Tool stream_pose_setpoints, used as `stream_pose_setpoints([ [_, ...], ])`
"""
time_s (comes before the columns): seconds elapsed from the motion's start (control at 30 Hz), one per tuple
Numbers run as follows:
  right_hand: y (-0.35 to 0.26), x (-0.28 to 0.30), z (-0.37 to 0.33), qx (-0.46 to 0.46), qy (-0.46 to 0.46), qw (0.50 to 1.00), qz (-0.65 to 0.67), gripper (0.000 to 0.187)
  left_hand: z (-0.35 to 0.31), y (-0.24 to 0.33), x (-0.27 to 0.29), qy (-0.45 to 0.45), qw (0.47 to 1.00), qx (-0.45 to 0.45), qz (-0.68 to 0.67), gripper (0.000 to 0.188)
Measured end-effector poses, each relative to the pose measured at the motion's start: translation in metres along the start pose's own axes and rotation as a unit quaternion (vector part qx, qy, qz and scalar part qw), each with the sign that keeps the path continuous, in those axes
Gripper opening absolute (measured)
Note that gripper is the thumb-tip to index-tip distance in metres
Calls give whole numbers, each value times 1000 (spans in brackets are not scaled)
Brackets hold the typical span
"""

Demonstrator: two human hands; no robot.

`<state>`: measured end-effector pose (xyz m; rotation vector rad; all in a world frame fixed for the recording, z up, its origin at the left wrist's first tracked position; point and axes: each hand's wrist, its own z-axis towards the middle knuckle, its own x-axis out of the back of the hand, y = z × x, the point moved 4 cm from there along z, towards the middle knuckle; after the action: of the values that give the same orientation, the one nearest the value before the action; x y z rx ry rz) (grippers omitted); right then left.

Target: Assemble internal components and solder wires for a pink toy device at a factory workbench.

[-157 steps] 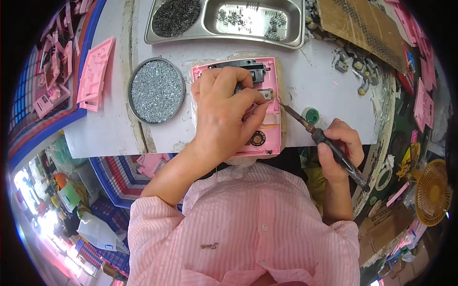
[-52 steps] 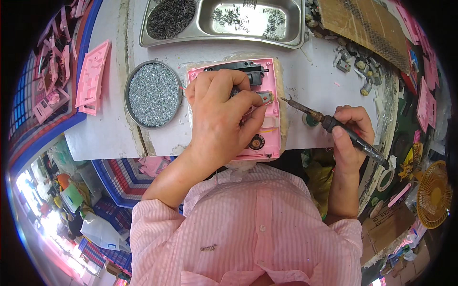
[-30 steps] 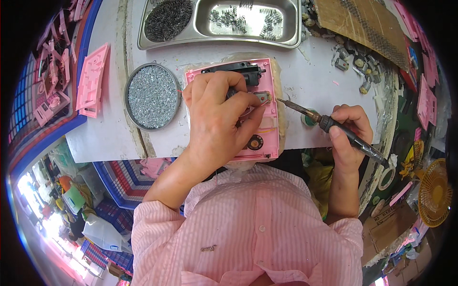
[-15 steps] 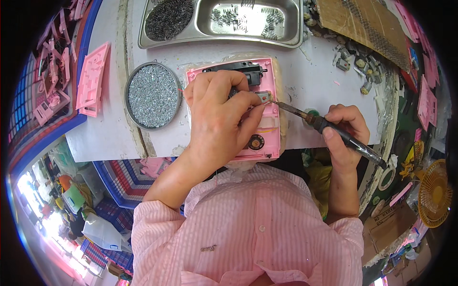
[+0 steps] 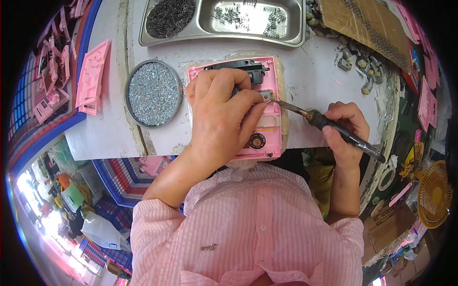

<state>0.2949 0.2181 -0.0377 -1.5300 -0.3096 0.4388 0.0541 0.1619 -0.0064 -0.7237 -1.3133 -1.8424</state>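
A pink plastic casing (image 5: 272,143) lies on a padded, plastic-wrapped rest, holding a black mechanism (image 5: 256,74), a small round speaker (image 5: 257,140) and a small silver motor (image 5: 267,94). My left hand (image 5: 217,112) reaches over the casing, thumb and forefinger pinched close beside the motor. Whatever sits between those fingertips is too small and covered to make out. In my right hand (image 5: 347,133) is a soldering iron (image 5: 341,133) with a black handle. Its tip points left and meets the motor's end, right by my left fingertips.
Left of the casing stands a round tray of small screws (image 5: 152,95). A steel tray (image 5: 248,40) with springs is at the back. Small motors (image 5: 365,71) are heaped at the back right beside cardboard (image 5: 367,28). A pink casing part (image 5: 93,78) leans at the left.
Both hands keep nearly the same pose. The soldering iron's tip stays at the motor, with only a slight shift of the whole view.
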Motion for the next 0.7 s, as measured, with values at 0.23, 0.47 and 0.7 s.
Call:
stream_pose_setpoints([
  [0.23,1,5,-1,16,46,999,20,28,0,-1,0,-1,1000,0,-3,18],
  [0.47,1,5,1,18,33,999,10,27,0,-1,0,0,1000,1,-3,18],
  [0.7,1,5,0,16,34,999,9,27,0,-1,-1,3,1000,-5,-4,19],
])
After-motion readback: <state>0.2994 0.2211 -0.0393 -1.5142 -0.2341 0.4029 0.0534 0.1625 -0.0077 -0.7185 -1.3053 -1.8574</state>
